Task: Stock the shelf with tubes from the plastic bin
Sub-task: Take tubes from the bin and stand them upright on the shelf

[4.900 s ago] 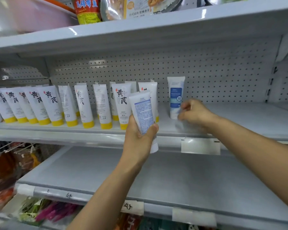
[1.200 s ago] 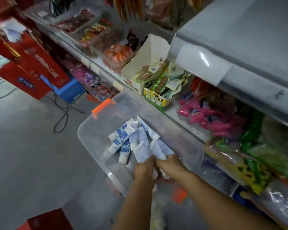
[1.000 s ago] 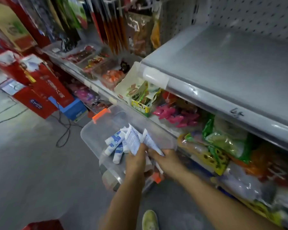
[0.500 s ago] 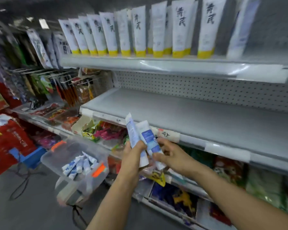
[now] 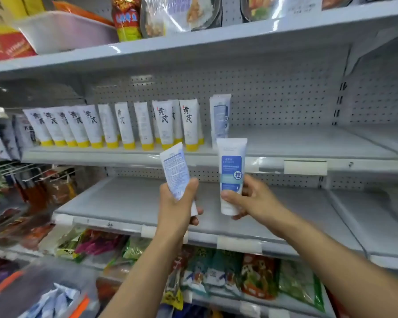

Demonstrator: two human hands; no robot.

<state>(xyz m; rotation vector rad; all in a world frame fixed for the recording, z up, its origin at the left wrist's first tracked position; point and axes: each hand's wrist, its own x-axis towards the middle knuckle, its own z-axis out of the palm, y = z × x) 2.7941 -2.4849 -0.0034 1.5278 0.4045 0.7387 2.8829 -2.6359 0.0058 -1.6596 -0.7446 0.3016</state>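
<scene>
My left hand (image 5: pixel 176 206) grips a white tube (image 5: pixel 174 169) with its printed back facing me, tilted left. My right hand (image 5: pixel 251 199) holds a white and blue tube (image 5: pixel 230 171) upright, cap down, label facing me. Both tubes hang in front of the middle shelf (image 5: pixel 308 154). On that shelf one blue and white tube (image 5: pixel 220 119) stands alone, right of a row of white tubes with yellow caps (image 5: pixel 115 125). The clear plastic bin (image 5: pixel 44 297) with more tubes sits at the bottom left, blurred.
The shelf below (image 5: pixel 129 203) lies bare behind my hands. Food packets (image 5: pixel 228 269) fill the lowest shelf. The top shelf carries a white tray (image 5: pixel 62 31) and packaged goods. Pegboard (image 5: pixel 274 97) backs the shelves, and hooks with hanging goods (image 5: pixel 32 180) stand left.
Both hands took tubes from the bin and rose with them to shelf height. The two tubes, held together half a second ago, are now apart, one per hand. My view lifted.
</scene>
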